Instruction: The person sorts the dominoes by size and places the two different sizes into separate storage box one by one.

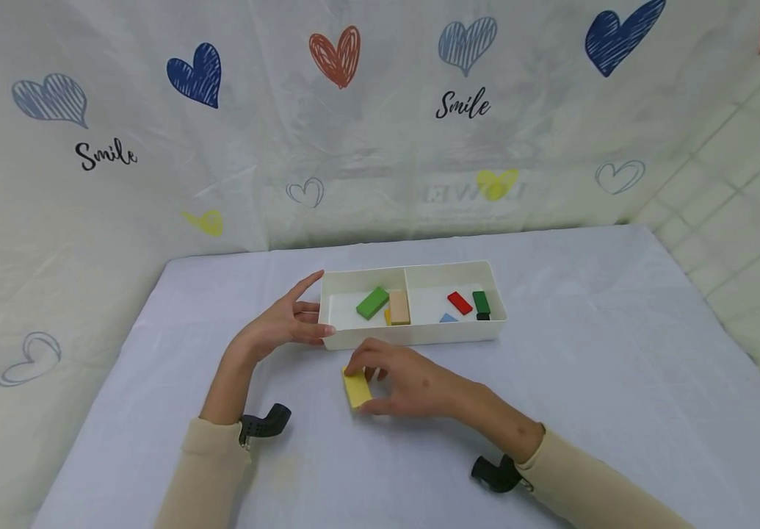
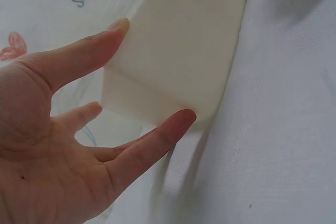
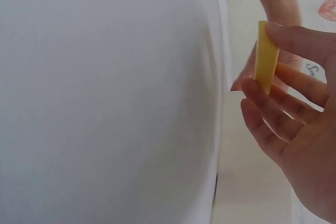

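Note:
A white two-compartment tray [image 1: 419, 335] stands on the table. My left hand [image 1: 282, 321] holds its left end, thumb at the front corner and fingers spread along the end wall. In the left wrist view, the thumb and fingers of the left hand [image 2: 79, 124] touch the tray [image 2: 178, 45]. Just in front of the tray, my right hand [image 1: 413, 380] pinches a yellow block [image 1: 356, 389] between thumb and fingers. The right wrist view shows this yellow block [image 3: 266, 59] edge-on in the right hand [image 3: 299, 103]. Whether the block touches the cloth, I cannot tell.
The tray's left compartment has a green block [image 1: 372, 303], a beige block [image 1: 399, 307] and a partly hidden yellow piece [image 1: 388, 317]. On the right lie a red block [image 1: 460, 303], a dark green block [image 1: 481, 301], a black piece [image 1: 482, 317] and a blue piece [image 1: 449, 318].

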Demonstrator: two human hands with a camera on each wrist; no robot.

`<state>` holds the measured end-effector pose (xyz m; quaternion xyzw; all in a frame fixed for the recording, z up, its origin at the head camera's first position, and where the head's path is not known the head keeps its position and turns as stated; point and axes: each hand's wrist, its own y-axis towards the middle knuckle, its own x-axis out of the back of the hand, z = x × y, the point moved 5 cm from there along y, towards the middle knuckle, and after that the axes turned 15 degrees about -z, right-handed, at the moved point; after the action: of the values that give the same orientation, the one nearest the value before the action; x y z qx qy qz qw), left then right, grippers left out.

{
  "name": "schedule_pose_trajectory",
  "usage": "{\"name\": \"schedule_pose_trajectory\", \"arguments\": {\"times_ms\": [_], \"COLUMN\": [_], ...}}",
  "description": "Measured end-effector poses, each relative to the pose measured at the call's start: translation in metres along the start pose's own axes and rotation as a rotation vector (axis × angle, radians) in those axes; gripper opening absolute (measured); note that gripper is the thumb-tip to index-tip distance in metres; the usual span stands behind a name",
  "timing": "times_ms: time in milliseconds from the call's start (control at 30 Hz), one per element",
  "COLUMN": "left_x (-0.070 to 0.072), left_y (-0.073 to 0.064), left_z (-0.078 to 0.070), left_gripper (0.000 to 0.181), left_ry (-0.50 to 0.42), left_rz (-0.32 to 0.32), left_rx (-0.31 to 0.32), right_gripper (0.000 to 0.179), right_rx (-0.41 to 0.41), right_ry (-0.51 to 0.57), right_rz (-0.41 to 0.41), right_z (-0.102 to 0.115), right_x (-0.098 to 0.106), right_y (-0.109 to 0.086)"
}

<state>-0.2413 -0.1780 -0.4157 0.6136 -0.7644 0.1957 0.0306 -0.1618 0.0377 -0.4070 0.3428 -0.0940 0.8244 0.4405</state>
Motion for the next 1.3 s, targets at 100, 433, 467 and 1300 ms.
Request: {"name": "schedule_pose_trajectory", "arguments": {"times_ms": [100,433,467,1300], "left_x": [0.0,0.001,0.001,0.001], "left_y": [0.0,0.0,-0.001,0.0], "left_z": [0.0,-0.001,-0.001,0.0], "left_gripper": [0.11,0.109,0.109,0.109], "left_ry": [0.001,0.021,0.021,0.047], "left_rz": [0.004,-0.003,-0.003,-0.026], "left_rx": [-0.003,-0.006,-0.006,0.006], "right_gripper": [0.042,0.042,0.042,0.044], "right_rx": [0.017,0.073,0.076,0.193], "right_ry": [0.034,0.05,0.05,0.064], "right_rz": [-0.022,-0.071,-0.073,-0.257], "right_z": [0.001,0.004,0.004,0.013], "right_x": [0.002,0.008,0.008,0.028], "right_y": [0.0,0.001,0.001,-0.001]}}
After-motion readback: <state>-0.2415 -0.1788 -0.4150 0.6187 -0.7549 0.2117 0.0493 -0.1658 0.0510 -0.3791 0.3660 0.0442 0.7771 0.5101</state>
